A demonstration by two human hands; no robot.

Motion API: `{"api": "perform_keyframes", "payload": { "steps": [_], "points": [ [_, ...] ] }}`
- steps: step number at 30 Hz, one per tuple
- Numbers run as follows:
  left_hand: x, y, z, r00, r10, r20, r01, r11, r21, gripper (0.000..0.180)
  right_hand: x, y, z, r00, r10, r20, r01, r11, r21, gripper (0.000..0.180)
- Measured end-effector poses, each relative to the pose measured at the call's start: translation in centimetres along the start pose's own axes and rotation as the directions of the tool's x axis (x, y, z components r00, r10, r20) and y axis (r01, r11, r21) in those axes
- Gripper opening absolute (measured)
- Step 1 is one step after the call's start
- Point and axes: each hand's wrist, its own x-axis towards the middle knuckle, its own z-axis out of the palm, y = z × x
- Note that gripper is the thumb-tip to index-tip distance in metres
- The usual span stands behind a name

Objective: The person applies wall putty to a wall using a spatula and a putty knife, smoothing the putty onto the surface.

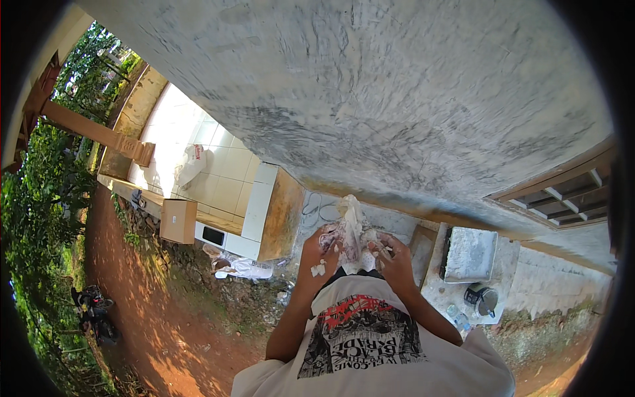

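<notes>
A thin, whitish see-through plastic bag (352,221) hangs bunched between my two hands, in front of my shirt. My left hand (322,248) has its fingers closed around the bag's left side, and white smears show on the hand and wrist. On the opposite side, my right hand (393,257) grips the bag with bent fingers, which also carry white residue. What is inside the bag is hard to make out; it looks pale and lumpy.
A grey plastered wall (370,86) rises ahead, with a barred window (562,198) at right. A white-crusted rectangular container (469,255), a metal can (481,299) and a clear bottle (458,316) stand right. Leftward are a cardboard box (178,221), a dark phone-like device (213,235) and a white sack (245,268).
</notes>
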Motion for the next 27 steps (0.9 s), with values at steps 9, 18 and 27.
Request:
{"api": "perform_keyframes", "payload": {
  "steps": [9, 18, 27],
  "points": [
    [-1.3, -4.7, -2.6, 0.908, -0.418, 0.035, 0.243, 0.456, -0.856, 0.037, 0.3, 2.3, 0.4, 0.957, 0.227, 0.183, -0.27, 0.926, 0.263, 0.029],
    [-0.6, -10.9, -8.5, 0.921, -0.385, 0.059, 0.093, 0.072, -0.993, 0.037, 3.6, -1.1, 3.4, 0.969, 0.087, 0.231, -0.179, 0.892, 0.416, 0.024],
    [8.3, -20.8, -18.9, 0.945, -0.236, -0.229, -0.187, 0.185, -0.965, 0.04, 10.0, -3.0, 9.8, 0.966, 0.055, 0.251, -0.135, 0.94, 0.314, 0.025]
  ]
}}
